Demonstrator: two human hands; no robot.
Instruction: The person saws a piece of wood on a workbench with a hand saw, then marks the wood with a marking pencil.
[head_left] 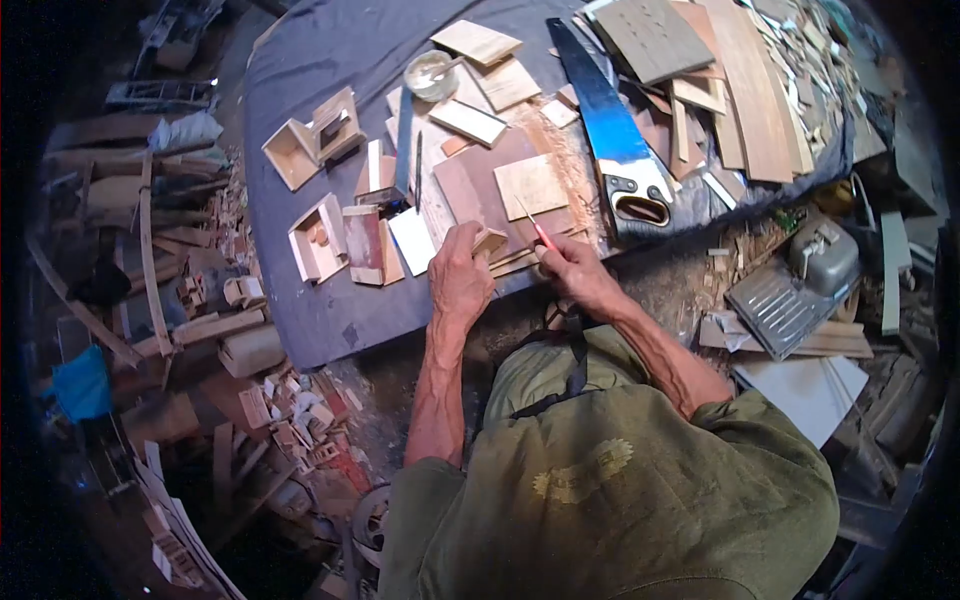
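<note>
My left hand [461, 272] is closed on a small wooden piece [488, 241] near the table's front edge. In my right hand [582, 273] is a thin tool with a red handle [543, 236], its pointed tip directed up and left. Just beyond the tip lies a light square board [531, 187] on a brown board [473, 190]. A white-faced block [411, 240] is beside my left hand. The two hands are apart.
A handsaw [606, 110] with a blue blade lies right of the boards. Small wooden boxes [318, 238] stand at the left of the cloth-covered table [370, 325]. A glass jar [431, 77] is farther back. Stacked planks [745, 90] lie at the right.
</note>
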